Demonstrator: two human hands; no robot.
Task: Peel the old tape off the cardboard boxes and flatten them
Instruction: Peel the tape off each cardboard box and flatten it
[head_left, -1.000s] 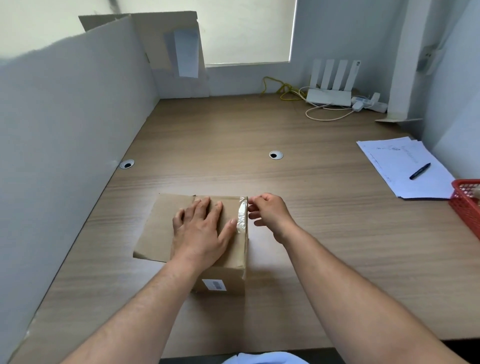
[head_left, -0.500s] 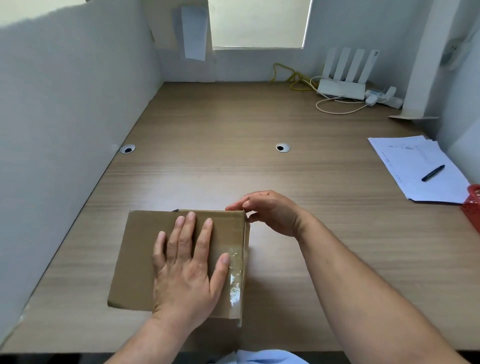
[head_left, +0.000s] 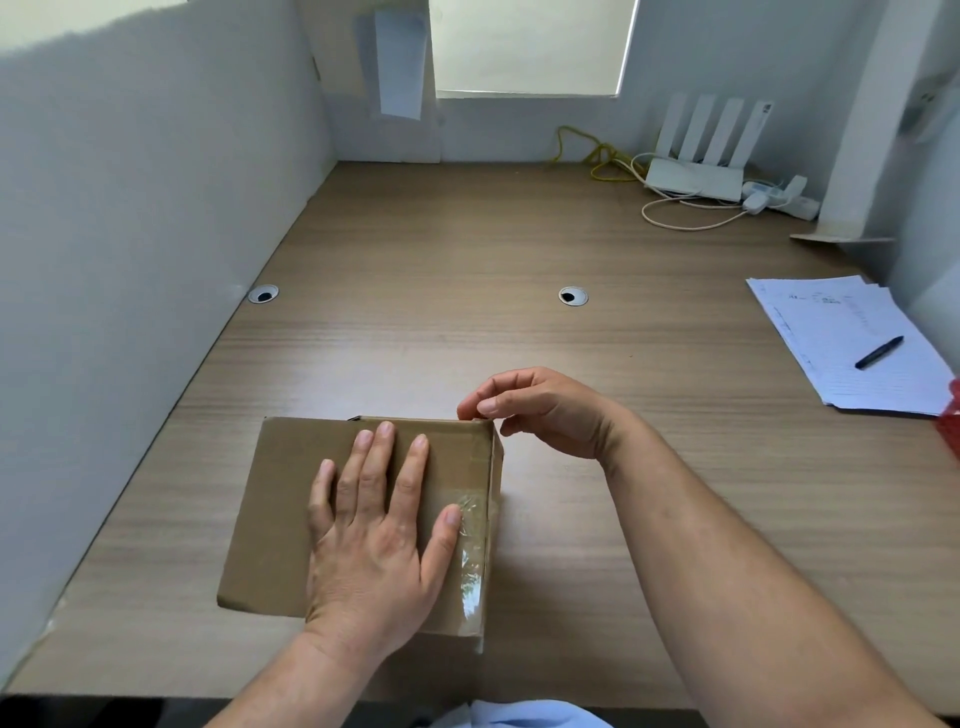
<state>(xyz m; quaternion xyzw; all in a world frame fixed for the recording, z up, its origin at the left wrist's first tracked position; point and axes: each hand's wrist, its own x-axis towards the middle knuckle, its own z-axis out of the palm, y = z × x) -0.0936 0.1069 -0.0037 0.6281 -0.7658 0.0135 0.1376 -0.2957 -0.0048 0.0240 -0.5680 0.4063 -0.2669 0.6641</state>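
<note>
One head-worn wide-angle view looks forward and down, close over the cardboard box (head_left: 291, 493), desk (head_left: 467, 249) running to the far wall (head_left: 519, 130).

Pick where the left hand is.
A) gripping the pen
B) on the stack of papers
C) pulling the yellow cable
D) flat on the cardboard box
D: the left hand lies palm down, fingers straight, on the top face of the cardboard box.

- An office: a partitioned wood-grain bench (head_left: 519, 249) with round cable grommets (head_left: 573, 296).
- Far right, a white four-antenna router (head_left: 698, 171); right, lined paper sheets (head_left: 841, 338) and a black pen (head_left: 879, 352).
</note>
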